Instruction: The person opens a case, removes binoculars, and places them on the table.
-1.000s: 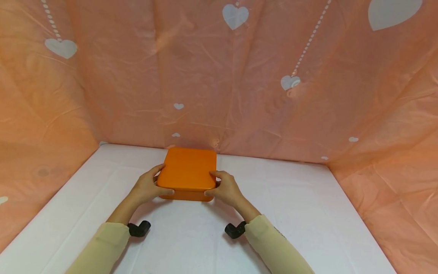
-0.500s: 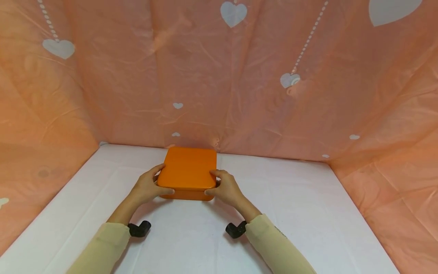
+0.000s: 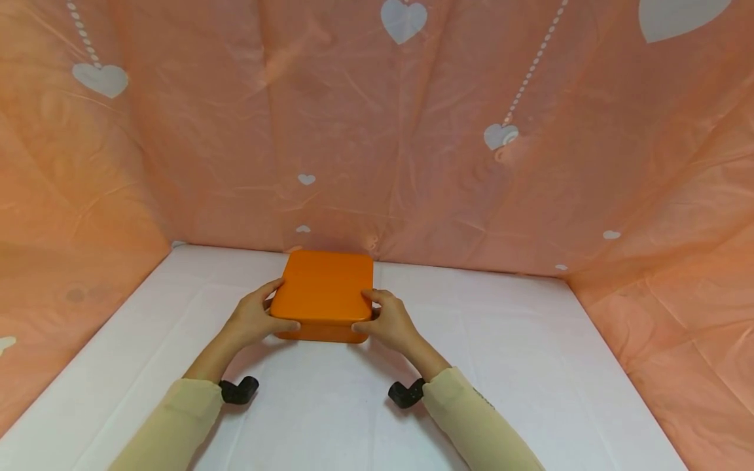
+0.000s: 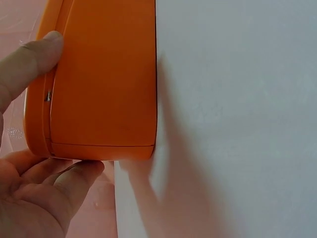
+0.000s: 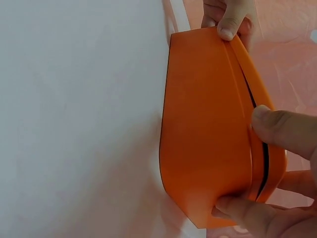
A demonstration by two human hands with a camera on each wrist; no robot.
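Observation:
An orange box [image 3: 324,288] with a rounded lid sits on the white table, near the back wall. My left hand [image 3: 253,319] grips its left front corner, thumb along the front at the lid's rim [image 4: 38,99] and fingers along the side. At the right front corner my right hand [image 3: 390,324] holds it the same way, with the thumb on the lid's edge and the other fingers against the side. A thin dark gap [image 5: 266,163] shows between lid and body in the right wrist view. What is inside the box is hidden.
White cloth [image 3: 501,366] covers the table around the box. Peach sheets with pale hearts hang as a back wall [image 3: 353,131] and along both sides. Black wrist-worn devices [image 3: 240,390] sit at the cuffs of both pale sleeves [image 3: 480,418].
Both hands keep their hold at the same corners, and the box stays in its place. Only the head view has shifted slightly.

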